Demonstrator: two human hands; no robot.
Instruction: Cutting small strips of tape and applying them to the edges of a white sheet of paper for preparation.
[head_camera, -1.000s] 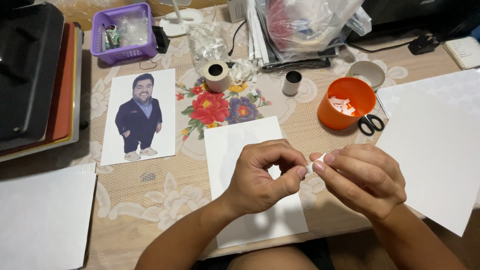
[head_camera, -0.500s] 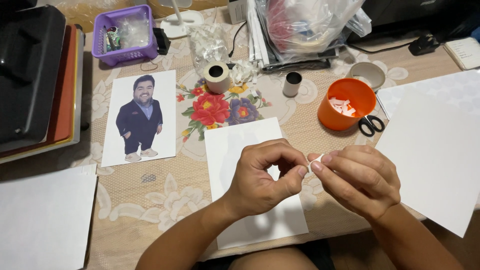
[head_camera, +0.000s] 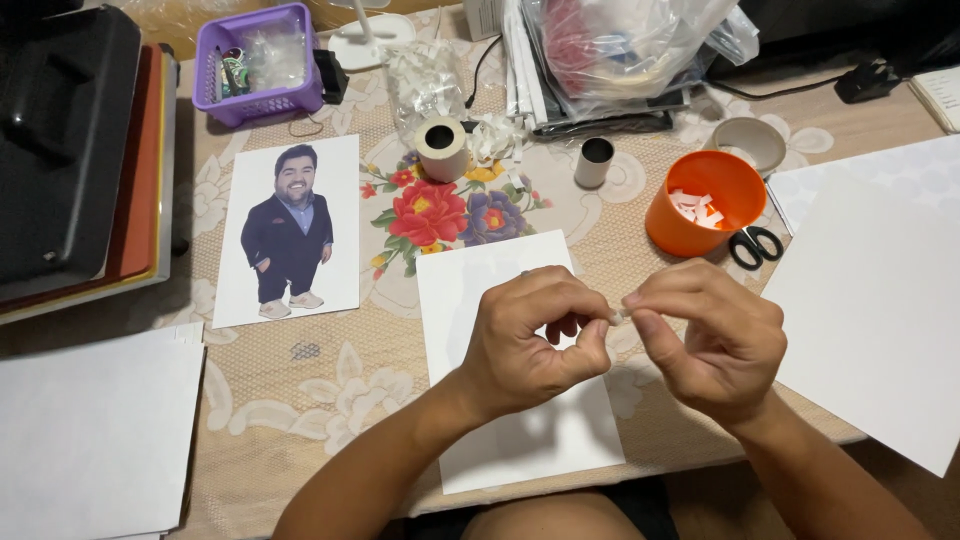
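both hands' grip, left hand (head_camera: 530, 345) and right hand (head_camera: 715, 340), pinched on a tiny white scrap (head_camera: 617, 317) above smooth white paper (head_camera: 500, 290)

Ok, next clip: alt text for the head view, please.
Left hand and right hand pinch a tiny white scrap together above a blank white sheet on a floral tablecloth; an orange cup, scissors and a printed figure photo lie beyond.

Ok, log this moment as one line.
left hand: pinching small white scrap | right hand: pinching same scrap | below: white sheet | nearby: orange cup
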